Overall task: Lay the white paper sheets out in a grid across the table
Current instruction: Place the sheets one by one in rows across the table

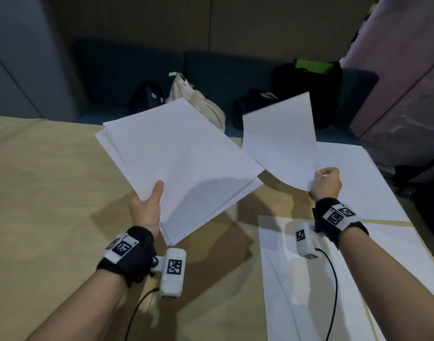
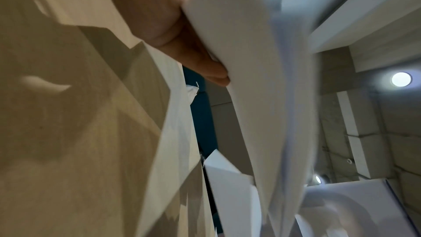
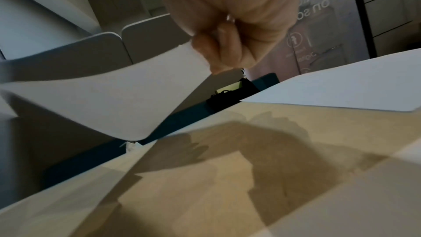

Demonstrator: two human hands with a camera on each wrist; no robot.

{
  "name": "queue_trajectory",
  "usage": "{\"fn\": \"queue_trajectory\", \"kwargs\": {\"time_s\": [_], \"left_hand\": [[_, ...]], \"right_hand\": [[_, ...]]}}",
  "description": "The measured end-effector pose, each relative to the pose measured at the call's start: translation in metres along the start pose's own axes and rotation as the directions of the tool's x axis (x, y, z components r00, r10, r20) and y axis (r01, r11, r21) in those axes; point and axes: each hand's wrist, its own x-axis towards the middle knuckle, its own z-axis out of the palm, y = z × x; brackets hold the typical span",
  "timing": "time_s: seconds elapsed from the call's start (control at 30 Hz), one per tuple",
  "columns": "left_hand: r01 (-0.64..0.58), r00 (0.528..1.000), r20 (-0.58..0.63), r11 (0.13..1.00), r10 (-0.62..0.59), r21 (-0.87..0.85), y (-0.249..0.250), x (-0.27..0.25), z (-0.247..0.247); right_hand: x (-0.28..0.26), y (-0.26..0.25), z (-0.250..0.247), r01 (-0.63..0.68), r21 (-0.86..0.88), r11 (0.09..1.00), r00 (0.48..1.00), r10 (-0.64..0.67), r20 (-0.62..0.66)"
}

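Two flat white paper sheets already lie on the pale wood-grain desk [image 1: 51, 193] along its right side: a far laid sheet [image 1: 363, 173] and a near laid sheet [image 1: 309, 291], with a narrow strip of bare wood between them. That looks like the start of one column, so the grid seems barely begun; the broad left and middle of the desk carry no sheets.

The left hand [image 1: 147, 207] grips a thick, loosely fanned stack of white paper [image 1: 181, 163] above the desk, thumb on top and fingers [image 2: 205, 68] underneath. Its edges are slightly staggered, so plenty of sheets remain.

The right hand [image 1: 325, 183] pinches a single thin white sheet [image 1: 282, 143] by its near corner, fingers [image 3: 227, 49] curled on it. It hangs in the air over the far right of the desk, bowed and floppy, with soft motion blur.

The paper is matte, plain and limp; the desk is smooth and hard
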Motion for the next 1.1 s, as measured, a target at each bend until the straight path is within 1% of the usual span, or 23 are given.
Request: {"fn": "queue_trajectory", "kwargs": {"time_s": [0.17,0.3,0.43,0.57,0.67,0.73,0.77,0.8,0.87,0.93,1.0,1.03,1.07,1.1], "left_hand": [[-0.013,0.999,-0.034,1.0,0.013,-0.007,0.001,0.003,-0.003],[0.006,0.999,-0.042,1.0,-0.005,0.015,-0.002,0.007,-0.004],[0.02,0.999,-0.034,0.999,-0.019,0.025,-0.004,0.007,-0.002],[0.031,0.999,-0.025,0.999,-0.03,0.017,-0.006,0.006,0.001],[0.037,0.999,-0.014,0.999,-0.036,0.018,-0.007,0.005,0.003],[0.04,0.999,-0.012,0.999,-0.04,0.02,-0.008,0.004,0.003],[0.043,0.999,-0.012,0.999,-0.043,0.022,-0.009,0.004,0.003],[0.045,0.999,-0.012,0.999,-0.045,0.023,-0.01,0.004,0.003],[0.045,0.999,-0.009,0.999,-0.045,0.024,-0.011,0.003,0.003],[0.046,0.999,-0.005,0.999,-0.046,0.02,-0.012,0.002,0.003],[0.046,0.999,0.003,0.999,-0.046,0.013,-0.012,0.001,0.003],[0.046,0.999,0.009,0.999,-0.046,0.01,-0.012,0.0,0.003],[0.046,0.999,0.013,0.999,-0.046,0.01,-0.012,0.0,0.003],[0.045,0.999,0.015,0.999,-0.045,0.01,-0.013,-0.001,0.003]], "right_hand": [[0.005,0.011,0.008,-0.031,-0.109,0.994,1.0,0.031,0.0],[0.009,0.018,0.007,-0.048,-0.179,0.983,0.999,0.052,0.016],[0.014,0.022,0.002,-0.065,-0.191,0.979,0.998,0.068,0.007],[0.014,0.025,-0.002,-0.1,-0.191,0.977,0.994,0.107,0.03],[0.011,0.03,-0.005,-0.079,-0.313,0.946,0.995,0.092,0.026],[0.005,0.032,-0.005,-0.023,-0.445,0.895,0.999,0.032,0.013],[0.001,0.033,-0.004,0.019,-0.505,0.863,1.0,-0.007,0.026],[-0.004,0.033,-0.002,0.07,-0.549,0.833,0.997,-0.043,0.062],[-0.017,0.031,0.005,0.202,-0.597,0.777,0.975,-0.102,0.197],[-0.033,0.027,0.014,0.34,-0.608,0.717,0.921,-0.121,0.371],[-0.048,0.025,0.024,0.455,-0.612,0.647,0.843,-0.091,0.53],[-0.054,0.025,0.028,0.491,-0.619,0.613,0.811,-0.062,0.582],[-0.059,0.025,0.031,0.512,-0.63,0.585,0.79,-0.032,0.612],[-0.062,0.026,0.032,0.52,-0.643,0.562,0.781,-0.007,0.625]]}}
